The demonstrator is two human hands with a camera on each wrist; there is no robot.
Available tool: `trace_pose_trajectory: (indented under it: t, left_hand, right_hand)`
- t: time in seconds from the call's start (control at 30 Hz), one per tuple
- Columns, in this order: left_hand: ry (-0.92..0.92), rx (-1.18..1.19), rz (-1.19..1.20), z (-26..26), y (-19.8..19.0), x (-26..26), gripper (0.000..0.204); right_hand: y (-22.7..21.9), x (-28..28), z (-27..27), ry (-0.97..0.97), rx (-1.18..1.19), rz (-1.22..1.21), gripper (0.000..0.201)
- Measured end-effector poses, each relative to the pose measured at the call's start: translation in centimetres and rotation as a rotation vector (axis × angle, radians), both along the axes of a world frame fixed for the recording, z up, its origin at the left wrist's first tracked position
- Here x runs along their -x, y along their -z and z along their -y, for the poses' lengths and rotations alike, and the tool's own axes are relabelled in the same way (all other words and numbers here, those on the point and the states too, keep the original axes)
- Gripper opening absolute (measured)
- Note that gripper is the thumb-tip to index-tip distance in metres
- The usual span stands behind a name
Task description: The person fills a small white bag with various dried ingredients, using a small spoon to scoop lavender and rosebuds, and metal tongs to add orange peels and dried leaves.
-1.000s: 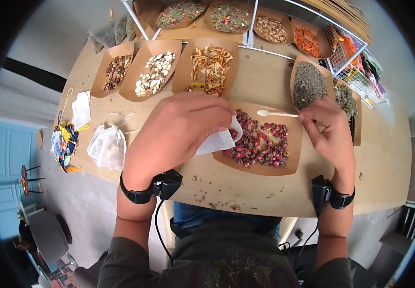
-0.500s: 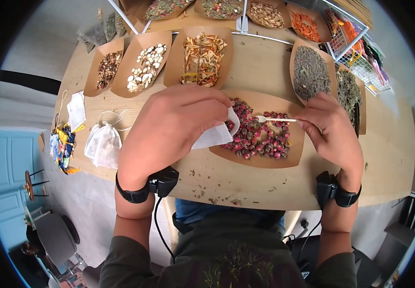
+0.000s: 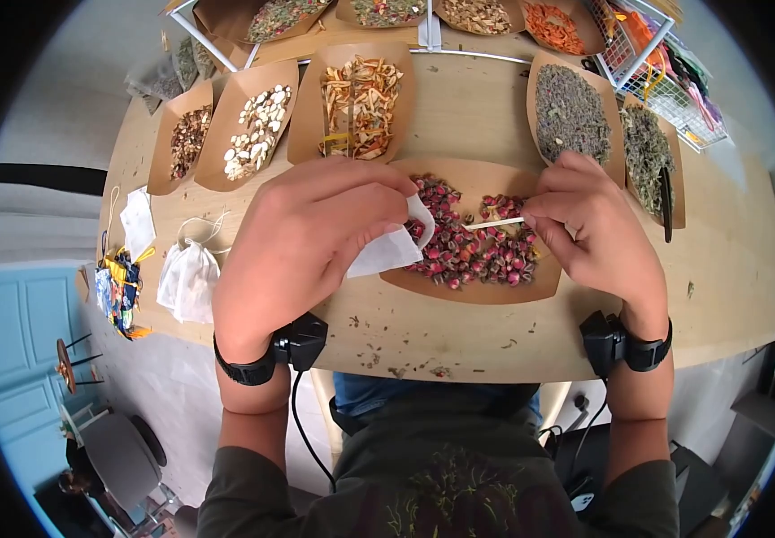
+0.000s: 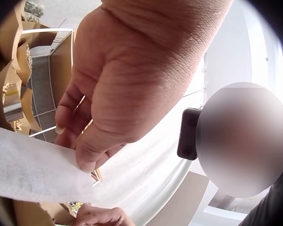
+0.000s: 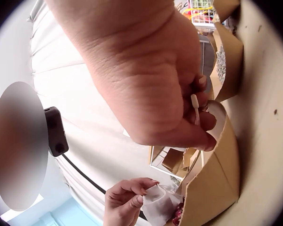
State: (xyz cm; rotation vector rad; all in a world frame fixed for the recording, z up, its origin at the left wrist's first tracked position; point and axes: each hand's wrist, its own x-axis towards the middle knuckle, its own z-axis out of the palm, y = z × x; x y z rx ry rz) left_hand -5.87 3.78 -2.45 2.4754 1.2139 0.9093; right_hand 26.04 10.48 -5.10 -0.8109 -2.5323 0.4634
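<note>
In the head view the left hand (image 3: 316, 238) pinches the rim of a white mesh bag (image 3: 386, 255), which hangs over the left side of a paper tray (image 3: 531, 285) of dried rosebuds (image 3: 459, 255). The right hand (image 3: 596, 235) pinches the handle of a small pale spoon (image 3: 497, 223); the spoon's far end is down among the rosebuds. In the left wrist view the white cloth (image 4: 37, 169) spreads below the left thumb and fingers. The right wrist view shows the handle (image 5: 196, 106) between the right fingers, with the bag (image 5: 156, 205) held open beyond.
Paper trays of orange strips (image 3: 365, 94), white slices (image 3: 260, 130) and brown pieces (image 3: 192, 142) stand behind on the left. Trays of grey-green herbs (image 3: 574, 117) stand at the right, one with black tongs (image 3: 666, 204). A tied white bag (image 3: 188, 280) lies at the left.
The right hand has moved left and down, and the spoon has gone from above the tray into the rosebuds. The left hand still holds the bag. The head view has shifted slightly.
</note>
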Motion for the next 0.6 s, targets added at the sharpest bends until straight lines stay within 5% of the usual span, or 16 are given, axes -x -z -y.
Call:
trace_pose_trajectory:
  t: [0.6]
  left_hand:
    - [0.005,-0.004,0.023,-0.1,-0.1,0.2,0.012]
  right_hand:
    - [-0.3,-0.5,-1.2,-0.06,0.14,-0.068,0.007]
